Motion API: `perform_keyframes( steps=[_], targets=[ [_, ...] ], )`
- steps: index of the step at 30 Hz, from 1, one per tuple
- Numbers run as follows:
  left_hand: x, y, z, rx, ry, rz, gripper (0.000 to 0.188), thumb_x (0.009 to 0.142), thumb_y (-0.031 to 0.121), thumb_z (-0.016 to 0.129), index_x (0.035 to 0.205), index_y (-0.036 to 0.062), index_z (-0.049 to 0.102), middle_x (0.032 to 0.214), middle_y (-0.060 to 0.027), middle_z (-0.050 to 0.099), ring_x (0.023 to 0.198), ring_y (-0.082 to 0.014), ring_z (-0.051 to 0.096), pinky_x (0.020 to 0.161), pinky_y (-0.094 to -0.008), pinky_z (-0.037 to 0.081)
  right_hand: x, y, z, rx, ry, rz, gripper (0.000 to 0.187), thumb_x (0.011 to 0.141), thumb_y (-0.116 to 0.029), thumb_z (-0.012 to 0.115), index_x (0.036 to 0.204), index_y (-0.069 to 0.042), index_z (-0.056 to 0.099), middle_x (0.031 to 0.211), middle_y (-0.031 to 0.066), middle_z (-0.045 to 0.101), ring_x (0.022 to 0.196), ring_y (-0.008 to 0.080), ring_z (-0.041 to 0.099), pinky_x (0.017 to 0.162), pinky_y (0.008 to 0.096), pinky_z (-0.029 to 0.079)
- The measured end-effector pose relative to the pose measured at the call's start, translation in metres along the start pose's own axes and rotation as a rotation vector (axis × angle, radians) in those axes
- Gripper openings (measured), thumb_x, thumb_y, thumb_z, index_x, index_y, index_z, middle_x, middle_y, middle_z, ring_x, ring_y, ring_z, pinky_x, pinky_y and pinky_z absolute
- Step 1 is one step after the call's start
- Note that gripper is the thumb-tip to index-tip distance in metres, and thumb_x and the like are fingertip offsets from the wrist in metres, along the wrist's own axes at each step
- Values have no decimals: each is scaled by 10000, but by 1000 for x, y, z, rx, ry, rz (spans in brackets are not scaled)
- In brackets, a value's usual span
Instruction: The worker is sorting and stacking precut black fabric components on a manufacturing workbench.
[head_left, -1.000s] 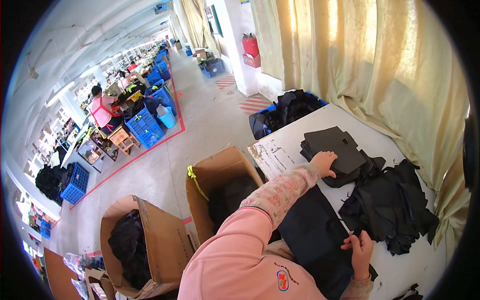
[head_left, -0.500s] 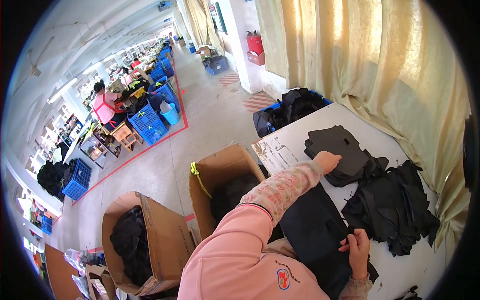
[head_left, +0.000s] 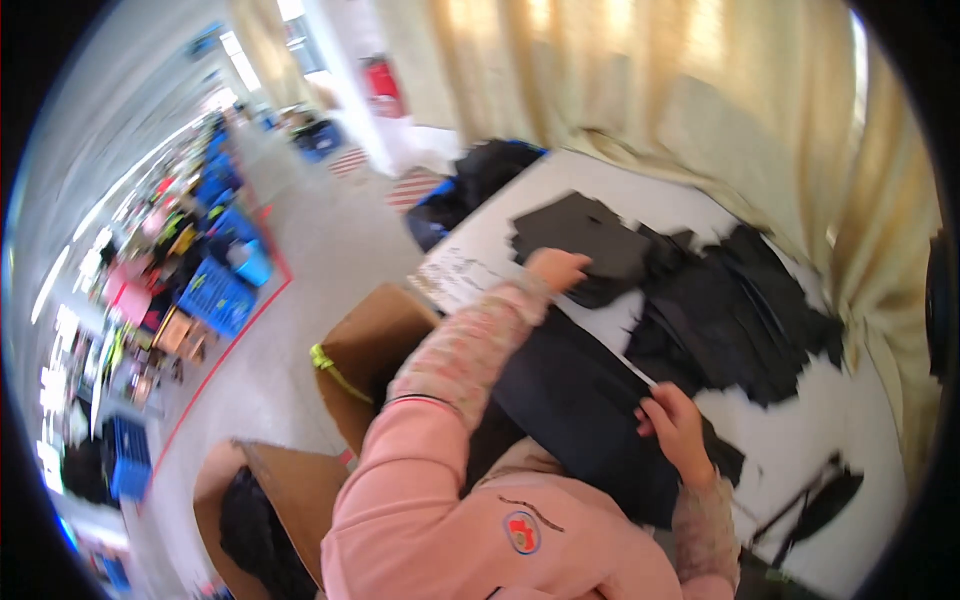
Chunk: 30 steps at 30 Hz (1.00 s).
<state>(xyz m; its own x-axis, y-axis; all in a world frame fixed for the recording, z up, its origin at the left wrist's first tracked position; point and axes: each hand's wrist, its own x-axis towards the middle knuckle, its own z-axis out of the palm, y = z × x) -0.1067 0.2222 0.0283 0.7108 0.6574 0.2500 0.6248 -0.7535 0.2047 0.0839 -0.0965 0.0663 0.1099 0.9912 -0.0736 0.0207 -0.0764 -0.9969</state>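
Note:
My left hand (head_left: 556, 270) reaches across to the near edge of a stack of dark grey-black fabric pieces (head_left: 585, 232). Its fingertips touch the stack, but blur and angle hide whether they grip a piece. A long black fabric panel (head_left: 570, 385) lies in front of me, partly under my left forearm. My right hand (head_left: 676, 428) is closed at the panel's right edge, with fingers and thumb pinching the black fabric. Farther right, a loose heap of black fabric pieces (head_left: 735, 315) spreads over the white table (head_left: 850, 420).
Brown cardboard boxes (head_left: 360, 340) stand left of the table; the nearer one holds black fabric (head_left: 255, 530). A blue-rimmed bin of black cloth (head_left: 480, 180) adjoins the table's far end. Curtains (head_left: 640, 80) hang along the right. Thin black scraps (head_left: 820, 505) lie near the table's right edge.
My view has swung to the right, so everything sits farther left and is blurred. The left hand stays at the stack. A small black tab that stuck up from my right fingers no longer shows.

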Motion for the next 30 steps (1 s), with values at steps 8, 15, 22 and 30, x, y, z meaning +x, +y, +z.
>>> perform_keyframes(
  steps=[8, 15, 22, 30],
  targets=[
    [-59, 111, -90, -742, 484, -19, 220, 866, 12, 623, 1079, -29, 660, 838, -124, 677, 721, -142, 639, 689, -265, 506, 13, -7, -24, -55, 354, -315, 90, 904, -51, 631, 952, -1, 573, 726, 8, 586, 586, 43, 519, 501, 213, 417],
    [-110, 161, -106, -622, 345, 173, 252, 804, -58, 623, 1044, -2, 677, 813, -116, 666, 684, -205, 636, 634, -266, 487, 32, -11, -26, -23, 432, -391, 78, 927, -60, 619, 935, -18, 553, 708, -35, 539, 539, 16, 447, 472, 190, 367],
    [-94, 150, -114, -997, -477, 671, 372, 822, 149, 740, 1169, 42, 661, 1140, -150, 633, 1013, -255, 627, 850, -347, 485, 23, 0, -34, -35, 405, -583, 146, 876, -87, 682, 961, 17, 625, 796, 3, 613, 730, 60, 576, 646, 237, 474],
    [-91, 190, -53, -800, 155, 306, 377, 737, 23, 774, 1094, 19, 655, 1040, -97, 606, 853, -195, 621, 755, -298, 493, 15, 1, -33, -26, 23, -473, 134, 936, -110, 573, 1035, -38, 628, 883, 12, 584, 850, 112, 565, 742, 287, 472]
  ],
)
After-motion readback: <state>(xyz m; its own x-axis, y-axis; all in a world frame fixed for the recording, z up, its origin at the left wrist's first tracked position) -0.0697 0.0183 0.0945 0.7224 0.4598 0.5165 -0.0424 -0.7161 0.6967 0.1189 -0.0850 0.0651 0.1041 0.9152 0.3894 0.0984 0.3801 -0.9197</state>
